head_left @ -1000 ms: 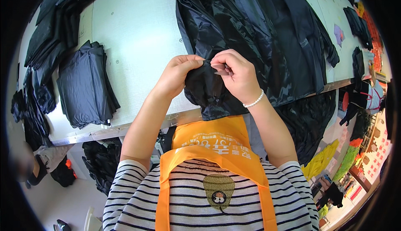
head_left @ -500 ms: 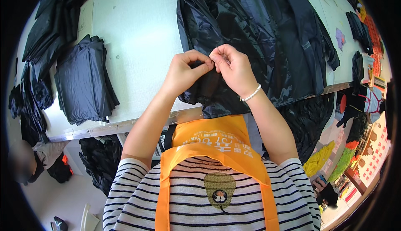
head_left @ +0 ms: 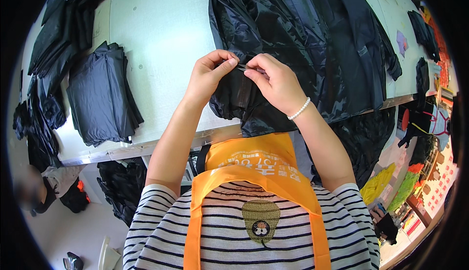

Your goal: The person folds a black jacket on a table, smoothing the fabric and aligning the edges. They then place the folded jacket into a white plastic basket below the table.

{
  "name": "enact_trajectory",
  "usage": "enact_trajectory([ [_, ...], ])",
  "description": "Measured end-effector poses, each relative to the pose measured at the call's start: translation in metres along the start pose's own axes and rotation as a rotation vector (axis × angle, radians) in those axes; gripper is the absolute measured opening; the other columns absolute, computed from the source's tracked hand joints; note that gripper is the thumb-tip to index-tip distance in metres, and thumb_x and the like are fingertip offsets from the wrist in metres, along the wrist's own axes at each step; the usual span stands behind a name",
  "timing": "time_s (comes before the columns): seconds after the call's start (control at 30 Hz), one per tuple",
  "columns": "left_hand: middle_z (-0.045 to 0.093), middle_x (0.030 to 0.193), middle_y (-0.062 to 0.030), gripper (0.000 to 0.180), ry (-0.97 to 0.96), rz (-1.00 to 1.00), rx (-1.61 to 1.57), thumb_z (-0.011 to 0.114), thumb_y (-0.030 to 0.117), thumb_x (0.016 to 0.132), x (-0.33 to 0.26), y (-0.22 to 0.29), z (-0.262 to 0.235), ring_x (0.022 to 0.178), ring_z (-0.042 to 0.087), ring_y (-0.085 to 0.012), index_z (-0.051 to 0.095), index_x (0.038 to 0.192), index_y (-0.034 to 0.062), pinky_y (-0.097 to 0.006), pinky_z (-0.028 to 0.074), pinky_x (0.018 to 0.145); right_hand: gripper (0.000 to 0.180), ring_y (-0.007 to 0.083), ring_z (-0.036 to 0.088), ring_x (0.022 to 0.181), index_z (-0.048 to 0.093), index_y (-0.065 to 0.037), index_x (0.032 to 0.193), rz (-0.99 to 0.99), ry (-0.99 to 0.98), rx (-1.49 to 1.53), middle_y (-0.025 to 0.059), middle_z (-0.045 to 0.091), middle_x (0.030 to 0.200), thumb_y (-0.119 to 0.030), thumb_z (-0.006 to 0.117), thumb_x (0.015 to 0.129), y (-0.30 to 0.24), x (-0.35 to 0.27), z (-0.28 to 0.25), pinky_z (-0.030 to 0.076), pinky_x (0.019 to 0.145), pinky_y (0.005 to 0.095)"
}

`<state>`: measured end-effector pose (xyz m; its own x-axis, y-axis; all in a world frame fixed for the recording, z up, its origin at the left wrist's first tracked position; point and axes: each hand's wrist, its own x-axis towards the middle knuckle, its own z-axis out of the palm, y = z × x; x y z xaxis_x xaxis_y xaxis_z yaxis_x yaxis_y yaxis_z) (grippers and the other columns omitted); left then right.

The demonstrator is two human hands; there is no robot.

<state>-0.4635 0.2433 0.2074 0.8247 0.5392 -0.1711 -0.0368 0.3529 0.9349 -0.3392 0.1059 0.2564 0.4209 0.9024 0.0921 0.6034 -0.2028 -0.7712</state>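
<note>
Newly parted: left hand point(head_left: 207, 76), pinched, hold unclear | right hand point(head_left: 280, 82), closed on tool point(head_left: 242, 68) | tip showed over garment point(head_left: 305, 50)

Both bare arms are slanting inward, so the hands are sitting close together out front, fingertips nearly meeting. Left hand point(head_left: 210, 73) is pinching, thumb against a bent index finger. Right hand point(head_left: 279, 83) is doing much the same, thumb pointing left, other fingers curling in. Elbows are bending and spreading pretty wide.
</note>
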Motion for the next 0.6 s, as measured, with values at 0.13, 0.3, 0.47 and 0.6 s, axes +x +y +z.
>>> enact_trajectory([
  [0.13,0.064,0.089,-0.0008,0.008,-0.01,-0.008,-0.031,0.065,0.01,0.087,0.002,0.001,-0.002,0.085,0.057,-0.0082,0.064,0.09,0.0025,-0.022,0.044,0.082,0.015,0.0278,0.061,0.071,0.057,-0.007,0.087,-0.004,-0.005,0.01,0.0073,0.06,0.083,-0.021,0.063,0.087,-0.002,0.004,0.001,0.047,0.061,0.0346],
  [0.3,0.062,0.091,0.0,0.007,-0.024,-0.022,-0.032,0.063,0.011,0.089,0.002,0.0,-0.002,0.087,0.055,-0.0082,0.063,0.09,0.0046,-0.022,0.042,0.084,0.015,0.0283,0.061,0.07,0.057,-0.007,0.085,0.002,-0.011,-0.027,0.0073,0.06,0.08,-0.022,0.062,0.088,-0.004,0.006,0.001,0.047,0.06,0.0358],
  [0.47,0.062,0.092,-0.0008,0.008,-0.039,-0.049,-0.083,0.061,0.013,0.091,0.003,-0.003,-0.003,0.087,0.055,-0.0085,0.061,0.089,0.0052,-0.022,0.042,0.084,0.015,0.0233,0.062,0.07,0.059,-0.006,0.09,0.049,-0.006,0.076,0.0078,0.062,0.083,-0.019,0.066,0.085,0.002,0.005,-0.001,0.049,0.063,0.0321],
  [0.6,0.063,0.093,-0.0023,0.008,-0.018,0.018,-0.135,0.06,0.012,0.091,-0.005,-0.001,-0.006,0.086,0.056,-0.0102,0.06,0.088,0.0049,-0.023,0.042,0.084,0.043,0.0141,0.061,0.087,0.057,0.0,0.112,0.055,-0.062,0.328,0.0088,0.062,0.102,-0.015,0.077,0.077,0.017,0.004,-0.008,0.05,0.08,0.028],
])
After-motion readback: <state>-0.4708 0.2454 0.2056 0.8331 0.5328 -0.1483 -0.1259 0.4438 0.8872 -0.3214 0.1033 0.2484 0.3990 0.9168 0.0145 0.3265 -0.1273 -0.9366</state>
